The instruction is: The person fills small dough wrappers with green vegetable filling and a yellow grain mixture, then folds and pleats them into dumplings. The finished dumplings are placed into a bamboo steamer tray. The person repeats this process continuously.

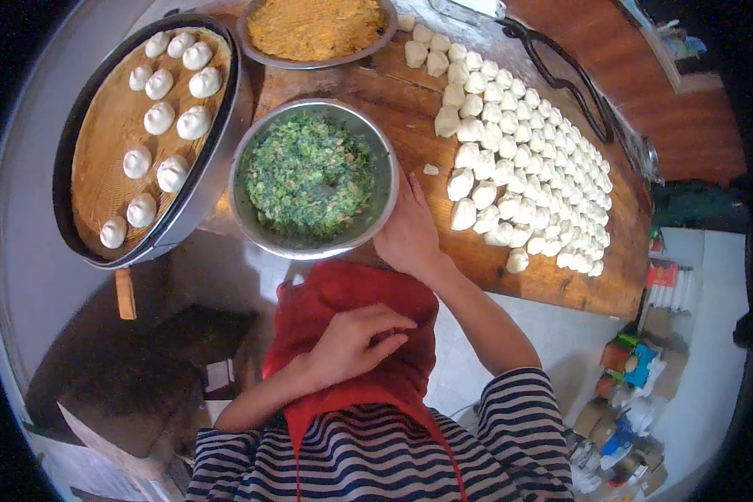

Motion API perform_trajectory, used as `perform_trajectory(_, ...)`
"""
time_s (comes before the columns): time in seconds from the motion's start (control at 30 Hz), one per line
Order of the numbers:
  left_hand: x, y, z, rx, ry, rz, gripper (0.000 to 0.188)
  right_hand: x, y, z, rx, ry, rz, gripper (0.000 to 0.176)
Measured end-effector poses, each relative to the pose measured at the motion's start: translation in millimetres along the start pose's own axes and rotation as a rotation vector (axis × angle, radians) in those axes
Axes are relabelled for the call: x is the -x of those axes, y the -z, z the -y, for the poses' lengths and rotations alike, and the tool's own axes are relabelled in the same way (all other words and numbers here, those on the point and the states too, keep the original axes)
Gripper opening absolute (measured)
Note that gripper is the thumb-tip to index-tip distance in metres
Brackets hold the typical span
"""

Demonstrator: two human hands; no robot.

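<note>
A steel bowl (314, 253) of chopped green filling stands at the near edge of the wooden table (414, 94). My right hand (409, 229) lies against the bowl's right side; the bowl hides some of its fingers. In front of the red apron (357, 288) is my left hand (364, 336), fingers loosely bent, with nothing seen in it. Rows of pale dough pieces (521, 169) cover the right part of the table. At the left, several pleated buns (194, 122) sit on the mat of a round steamer (91, 176).
Behind the bowl stands a metal dish (317, 64) of orange filling. A small dough scrap (431, 169) lies beside my right hand. Dark tongs-like handles (565, 75) lie at the back right. Boxes and bags (627, 401) are piled on the floor at right.
</note>
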State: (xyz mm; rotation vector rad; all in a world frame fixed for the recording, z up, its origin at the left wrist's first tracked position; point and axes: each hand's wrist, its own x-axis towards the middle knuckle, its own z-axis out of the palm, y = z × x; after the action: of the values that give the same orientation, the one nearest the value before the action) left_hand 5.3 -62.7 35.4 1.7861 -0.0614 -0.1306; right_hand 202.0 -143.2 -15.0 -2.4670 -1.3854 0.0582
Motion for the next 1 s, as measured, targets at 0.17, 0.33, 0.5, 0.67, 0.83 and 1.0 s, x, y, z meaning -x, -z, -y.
perform_trajectory(0.17, -7, -2, 0, 0.012, -0.086, -0.067, 0.023, -2, 0, -7, 0.069, 0.036, -0.053, 0.062)
perform_trajectory(0.33, -7, -5, 2, 0.012, -0.086, -0.057, 0.023, 0, -4, -8, 0.022, -0.007, -0.094, 0.057)
perform_trajectory(0.5, 2, -3, 2, 0.026, -0.028, -0.095, 0.022, 1, -5, 2, 0.099, -0.065, -0.124, 0.055)
perform_trajectory(0.67, -4, -7, -4, -0.014, -0.05, -0.075, 0.022, 4, -3, 4, 0.044, -0.083, -0.099, 0.055)
perform_trajectory(0.83, 6, 0, 8, -0.074, -0.018, -0.175, 0.022, 35, 20, -20, -0.124, -0.18, -0.048, 0.044)
perform_trajectory(1.0, 7, -2, 31, 0.014, 0.039, -0.458, 0.04, 73, 47, 1, -0.238, -0.337, -0.152, 0.012)
